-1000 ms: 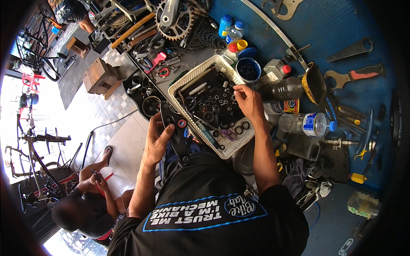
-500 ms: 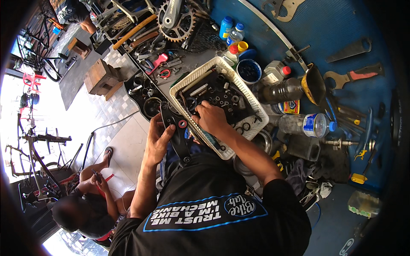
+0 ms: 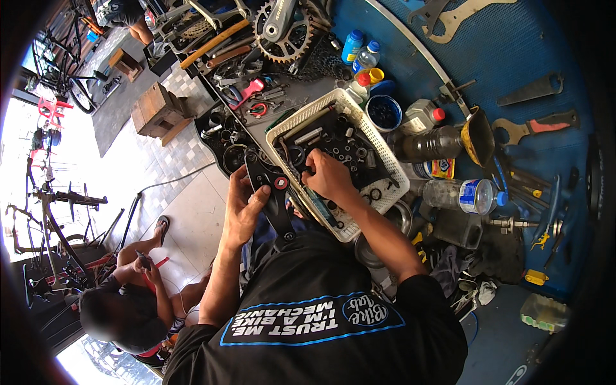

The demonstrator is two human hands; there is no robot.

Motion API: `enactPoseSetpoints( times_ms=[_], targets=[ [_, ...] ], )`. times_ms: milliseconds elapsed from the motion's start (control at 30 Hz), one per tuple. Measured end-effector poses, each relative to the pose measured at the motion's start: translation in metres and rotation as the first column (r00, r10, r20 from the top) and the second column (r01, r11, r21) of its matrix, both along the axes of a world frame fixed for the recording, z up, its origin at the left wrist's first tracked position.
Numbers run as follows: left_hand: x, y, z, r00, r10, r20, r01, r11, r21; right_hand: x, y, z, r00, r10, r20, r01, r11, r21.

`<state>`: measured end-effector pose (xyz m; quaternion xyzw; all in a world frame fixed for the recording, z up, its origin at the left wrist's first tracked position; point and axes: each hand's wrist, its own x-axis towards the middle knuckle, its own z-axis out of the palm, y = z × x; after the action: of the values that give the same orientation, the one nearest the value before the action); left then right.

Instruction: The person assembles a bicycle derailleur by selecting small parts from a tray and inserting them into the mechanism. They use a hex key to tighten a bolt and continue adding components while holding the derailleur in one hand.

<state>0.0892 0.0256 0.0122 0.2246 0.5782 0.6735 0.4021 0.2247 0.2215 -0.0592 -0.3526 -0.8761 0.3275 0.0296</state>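
Observation:
My left hand (image 3: 244,210) is closed around a long, curved black bicycle link (image 3: 277,215), its thumb lying on the near face. A red-ringed bearing (image 3: 281,183) sits in the link, and its lower end rests close to my black shirt. To the right, my right hand (image 3: 330,176) reaches into a cream plastic basket (image 3: 389,157). Its fingers are curled downward among dark small parts, and whatever they pinch is hidden. Several metal rings and bearings (image 3: 346,153) lie in the basket, with a metal tube (image 3: 308,136) near its far left side.
A black tray (image 3: 221,138) of parts borders the basket's left. Bottles (image 3: 459,194) and a blue tub (image 3: 384,112) crowd its right. Farther back lie a chainring crank (image 3: 282,32) and a pink-handled tool (image 3: 249,92). Another person (image 3: 125,314) sits at lower left holding a phone.
The view has shifted slightly, so the bench appears a little further right. Both hands keep nearly the same places, the left on the link, the right in the basket.

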Motion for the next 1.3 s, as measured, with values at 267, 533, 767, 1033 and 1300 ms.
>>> enactPoseSetpoints(
  times_ms=[267,533,767,1033,1300],
  targets=[
    [-0.002,0.003,0.001,1.0,-0.002,0.031,0.002,1.0,-0.001,0.04,0.025,0.028,0.891,-0.147,-0.43,-0.129,0.826,-0.549],
    [0.0,0.013,0.005,0.999,-0.037,-0.002,0.037,0.999,-0.026,0.058,0.028,0.049,0.675,-0.43,-0.6,-0.379,0.496,-0.782],
    [0.002,0.014,0.01,0.999,-0.034,-0.012,0.034,0.998,-0.044,0.058,0.022,0.047,0.638,-0.476,-0.605,-0.376,0.494,-0.784],
    [0.003,0.014,0.012,0.999,-0.012,0.053,0.014,1.0,-0.023,0.054,0.012,0.075,0.644,-0.506,-0.574,-0.387,0.432,-0.815],
    [0.004,0.018,0.011,0.995,-0.022,-0.098,0.021,1.0,-0.007,0.054,-0.001,0.081,0.654,-0.458,-0.602,-0.427,0.434,-0.794]
  ],
)
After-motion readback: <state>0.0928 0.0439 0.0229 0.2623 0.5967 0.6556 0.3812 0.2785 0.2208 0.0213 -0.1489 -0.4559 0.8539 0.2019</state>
